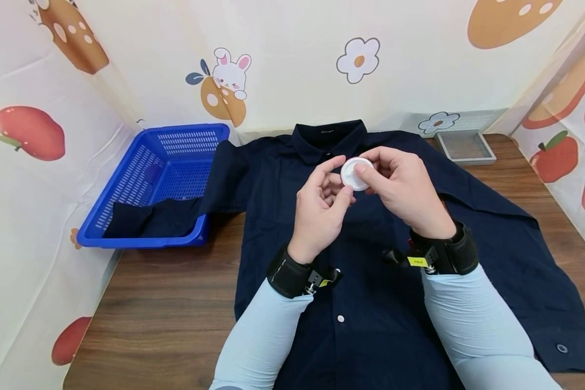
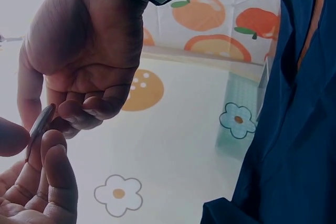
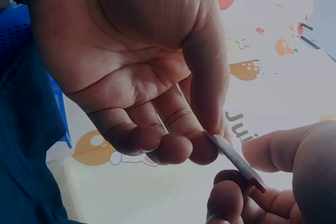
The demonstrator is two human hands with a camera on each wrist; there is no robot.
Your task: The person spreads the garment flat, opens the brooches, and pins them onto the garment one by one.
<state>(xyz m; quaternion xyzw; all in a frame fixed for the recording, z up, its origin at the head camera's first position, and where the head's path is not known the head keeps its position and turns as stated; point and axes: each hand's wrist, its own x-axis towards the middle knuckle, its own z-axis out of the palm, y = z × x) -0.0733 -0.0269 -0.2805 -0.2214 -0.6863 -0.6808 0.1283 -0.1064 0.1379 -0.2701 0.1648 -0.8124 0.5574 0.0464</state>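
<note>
Both hands meet in front of the shirt's collar, over a small white round disc (image 1: pixel 349 180) with a raised rim. Its left edge is held between the thumb and index finger of my left hand (image 1: pixel 317 216). My right hand (image 1: pixel 409 189) pinches it from the other side, thumb laid over the face. Edge-on in the right wrist view, the disc (image 3: pixel 239 162) looks thin, with some red at one end. Beneath the hands a dark navy button-up shirt (image 1: pixel 268 227) lies face up, collar toward the wall.
At the left stands a blue perforated basket (image 1: pixel 141 242), the shirt's left-lying sleeve (image 1: pixel 170 216) draped into it. A small grey tray (image 1: pixel 468 161) sits at the back right of the wooden table (image 1: pixel 175 292). A fruit-print curtain (image 1: pixel 292 70) closes off the back and sides.
</note>
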